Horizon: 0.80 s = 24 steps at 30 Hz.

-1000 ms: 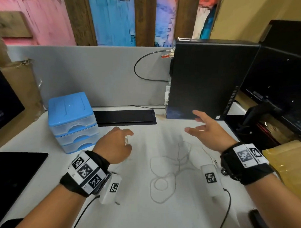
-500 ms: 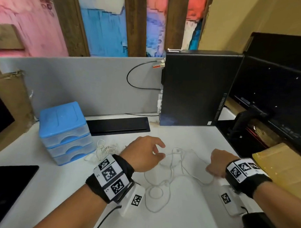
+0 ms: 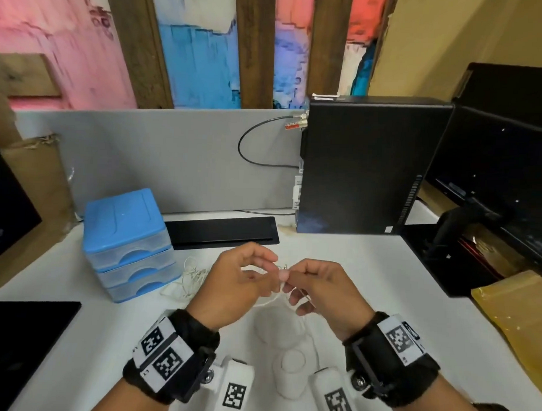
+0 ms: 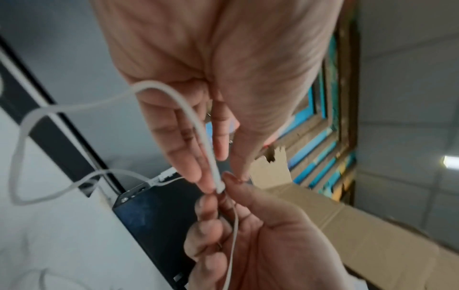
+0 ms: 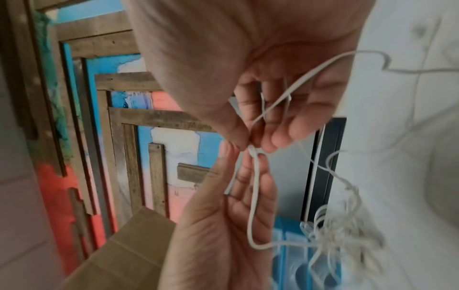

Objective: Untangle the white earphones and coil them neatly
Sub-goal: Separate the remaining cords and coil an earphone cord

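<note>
The white earphone cable (image 3: 268, 301) hangs between my two hands, which meet above the middle of the white table (image 3: 368, 285). My left hand (image 3: 273, 267) pinches a thicker stretch near its end, with a loop draped over the fingers (image 4: 174, 141). My right hand (image 3: 287, 278) pinches the thin cable right beside it, thumb against fingers (image 5: 273, 141). The metal jack plug (image 3: 285, 265) sticks up between the hands. A tangled bunch of the cable (image 3: 189, 277) lies on the table by the drawers, and it shows as a tangled bunch (image 5: 335, 241) in the right wrist view too.
A blue drawer unit (image 3: 127, 243) stands at the left, a flat black slab (image 3: 222, 233) behind the hands. A black computer tower (image 3: 366, 168) and a monitor (image 3: 510, 183) close off the right. A black tablet (image 3: 22, 335) lies front left, a yellow envelope (image 3: 520, 321) front right.
Both hands have come up off the table and met in the middle. The cable that lay spread on the table is now lifted and pinched between them.
</note>
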Motion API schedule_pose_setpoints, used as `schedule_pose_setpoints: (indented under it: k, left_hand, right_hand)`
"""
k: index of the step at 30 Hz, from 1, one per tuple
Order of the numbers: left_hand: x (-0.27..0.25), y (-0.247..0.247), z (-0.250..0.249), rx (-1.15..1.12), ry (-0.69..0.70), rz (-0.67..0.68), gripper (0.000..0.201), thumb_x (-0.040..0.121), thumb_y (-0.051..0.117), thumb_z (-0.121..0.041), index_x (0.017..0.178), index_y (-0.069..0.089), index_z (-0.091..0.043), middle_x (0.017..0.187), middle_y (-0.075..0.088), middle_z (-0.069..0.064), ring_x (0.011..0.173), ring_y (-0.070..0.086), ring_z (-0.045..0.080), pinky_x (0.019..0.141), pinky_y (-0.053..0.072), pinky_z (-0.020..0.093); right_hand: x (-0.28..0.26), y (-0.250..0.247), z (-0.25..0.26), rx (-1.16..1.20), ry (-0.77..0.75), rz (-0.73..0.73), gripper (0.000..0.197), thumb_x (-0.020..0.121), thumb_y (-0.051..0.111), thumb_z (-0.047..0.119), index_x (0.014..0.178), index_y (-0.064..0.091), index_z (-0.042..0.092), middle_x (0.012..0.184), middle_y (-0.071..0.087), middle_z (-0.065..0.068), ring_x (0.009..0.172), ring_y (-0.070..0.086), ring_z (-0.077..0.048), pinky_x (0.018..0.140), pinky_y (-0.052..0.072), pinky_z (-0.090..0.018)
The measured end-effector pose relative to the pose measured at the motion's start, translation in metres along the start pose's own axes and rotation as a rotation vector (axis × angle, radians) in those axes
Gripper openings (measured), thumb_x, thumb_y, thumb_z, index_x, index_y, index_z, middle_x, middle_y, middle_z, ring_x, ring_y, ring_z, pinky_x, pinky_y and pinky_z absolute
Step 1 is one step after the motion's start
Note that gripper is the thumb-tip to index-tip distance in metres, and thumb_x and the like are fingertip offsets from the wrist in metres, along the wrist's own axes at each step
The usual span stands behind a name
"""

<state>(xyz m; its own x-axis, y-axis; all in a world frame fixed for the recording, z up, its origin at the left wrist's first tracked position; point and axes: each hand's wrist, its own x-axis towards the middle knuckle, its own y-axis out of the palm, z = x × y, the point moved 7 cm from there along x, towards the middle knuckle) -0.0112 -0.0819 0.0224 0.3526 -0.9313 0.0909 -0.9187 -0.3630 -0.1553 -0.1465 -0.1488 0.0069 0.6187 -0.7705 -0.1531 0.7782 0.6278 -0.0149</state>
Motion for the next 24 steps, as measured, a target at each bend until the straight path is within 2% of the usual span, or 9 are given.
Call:
schedule_pose_setpoints:
  k: [3,5,7,9,12,14,17,20,24]
  left_hand:
    - [-0.016,0.005,0.007,0.016,-0.08,0.151,0.038,0.065,0.089,-0.024,0.097,0.07,-0.016,0.087,0.071,0.01,0.058,0.065,0.022,0.053,0.051,0.025]
    - [-0.022,0.004,0.011,0.08,-0.06,0.129,0.02,0.075,0.085,-0.018,0.091,0.072,-0.015,0.076,0.07,0.005,0.047,0.057,0.015,0.046,0.043,0.019]
    - [-0.021,-0.01,0.018,0.128,-0.037,-0.007,0.004,0.085,0.076,-0.017,0.081,0.075,-0.014,0.068,0.069,0.0,0.047,0.055,0.005,0.05,0.04,0.015]
    - [-0.02,-0.031,0.032,0.143,-0.068,-0.139,0.011,0.089,0.072,-0.016,0.078,0.076,-0.014,0.065,0.069,-0.003,0.053,0.058,-0.001,0.06,0.041,0.02]
    - [-0.02,-0.048,0.043,0.17,-0.108,-0.203,0.016,0.09,0.069,-0.008,0.078,0.075,-0.017,0.074,0.073,-0.005,0.065,0.064,0.0,0.071,0.046,0.025]
    - [-0.019,-0.047,0.036,0.163,-0.097,-0.204,0.017,0.09,0.068,-0.006,0.079,0.075,-0.017,0.078,0.074,-0.006,0.069,0.065,0.001,0.071,0.047,0.02]
    - [-0.017,-0.034,0.013,0.101,-0.05,-0.168,0.013,0.09,0.069,-0.008,0.083,0.075,-0.018,0.075,0.073,-0.007,0.065,0.062,0.0,0.059,0.045,0.011]
    - [-0.018,-0.02,-0.005,-0.082,-0.007,-0.095,0.011,0.09,0.067,-0.003,0.093,0.074,-0.011,0.083,0.076,0.005,0.072,0.069,0.011,0.063,0.052,0.021]
    - [-0.026,-0.005,-0.013,-0.35,0.004,-0.088,0.019,0.091,0.063,-0.01,0.107,0.073,-0.006,0.104,0.077,0.009,0.104,0.072,0.02,0.093,0.055,0.03]
  right_hand:
    - [-0.004,0.002,-0.004,0.045,0.012,-0.023,0.02,0.09,0.069,0.018,0.073,0.066,0.008,0.064,0.058,-0.009,0.046,0.045,-0.017,0.044,0.036,-0.023]
    - [-0.005,0.0,-0.005,0.009,0.029,-0.013,0.023,0.091,0.07,0.023,0.071,0.065,0.012,0.055,0.048,-0.005,0.041,0.033,-0.014,0.041,0.026,-0.02]
    - [-0.006,-0.004,-0.005,-0.072,0.058,0.043,0.022,0.09,0.07,0.026,0.074,0.066,0.012,0.051,0.04,0.0,0.042,0.025,-0.011,0.041,0.02,-0.019]
    - [-0.009,-0.012,-0.004,-0.123,0.072,0.063,0.022,0.09,0.071,0.023,0.071,0.066,0.012,0.051,0.037,0.003,0.043,0.024,-0.01,0.042,0.018,-0.02]
    - [-0.007,-0.027,0.002,-0.202,0.011,-0.014,0.021,0.09,0.071,0.018,0.071,0.067,0.013,0.054,0.047,0.005,0.046,0.036,-0.009,0.045,0.029,-0.019]
    - [-0.008,-0.026,0.009,-0.486,-0.087,-0.076,0.008,0.089,0.072,0.028,0.094,0.07,0.021,0.077,0.062,0.012,0.067,0.055,-0.006,0.064,0.045,-0.018]
    - [-0.013,-0.001,0.008,-0.765,-0.212,-0.003,0.05,0.087,0.072,0.042,0.133,0.052,0.038,0.128,0.051,0.023,0.118,0.045,0.004,0.097,0.035,-0.009]
    - [-0.023,0.028,0.009,-0.45,-0.245,0.114,0.055,0.085,0.076,0.039,0.134,0.05,0.037,0.132,0.055,0.021,0.126,0.047,0.005,0.097,0.036,-0.012]
    - [-0.03,0.048,-0.007,0.057,-0.03,0.193,0.068,0.072,0.078,0.051,0.132,0.05,0.033,0.128,0.065,0.009,0.122,0.057,-0.001,0.102,0.04,-0.027]
